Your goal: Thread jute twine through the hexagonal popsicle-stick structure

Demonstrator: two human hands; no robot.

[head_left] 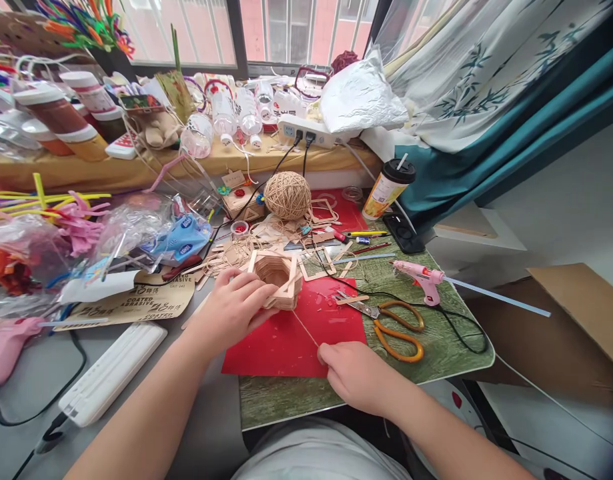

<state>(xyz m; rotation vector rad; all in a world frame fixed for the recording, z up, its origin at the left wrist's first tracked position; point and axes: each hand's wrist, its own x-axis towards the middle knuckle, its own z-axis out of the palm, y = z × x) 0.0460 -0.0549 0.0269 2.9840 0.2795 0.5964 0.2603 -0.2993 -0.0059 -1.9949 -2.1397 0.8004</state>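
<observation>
My left hand (236, 303) is wrapped round the left side of a hollow holder built of stacked popsicle sticks (286, 293), tilted so its opening shows. A thin length of twine (305, 328) stretches from the holder's lower edge to my right hand (353, 373), whose fingers are pinched on its end. Beneath both lies a red sheet (296, 350) with small scraps on it. To the right rest scissors with orange handles (399, 327), their blades near a loose stick. A ball of twine (287, 195) sits behind the holder.
Loose popsicle sticks (226, 257) lie behind the holder. At the right are a pink glue gun (423, 279) with its black cord and a lidded drink cup (387, 190). A white power strip (113, 375) and sandpaper (161, 300) lie left. Bottles (249, 112) crowd the sill.
</observation>
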